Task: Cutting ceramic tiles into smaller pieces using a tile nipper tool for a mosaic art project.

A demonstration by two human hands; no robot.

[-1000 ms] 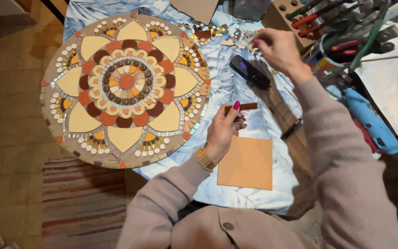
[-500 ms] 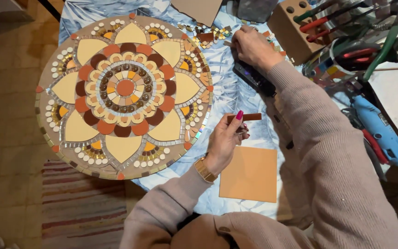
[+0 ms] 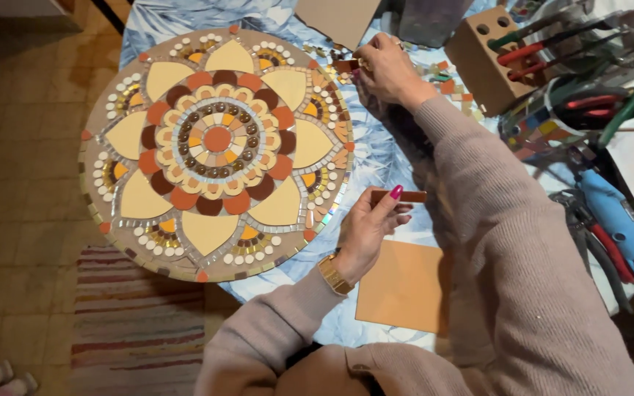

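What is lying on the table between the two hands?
In the head view, only blue patterned cloth lies between the left hand, holding a brown tile strip, and the right hand. The round mosaic sits just beside that stretch.

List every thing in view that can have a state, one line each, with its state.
Left hand: grip closed on the brown tile strip.
Right hand: fingers pinched on a small brown piece at the mosaic's edge.
Round mosaic: flat, mostly tiled.
Orange square tile: flat, whole, untouched.
Tool block: upright, tools slotted in.
Blue tool: lying down, unheld.
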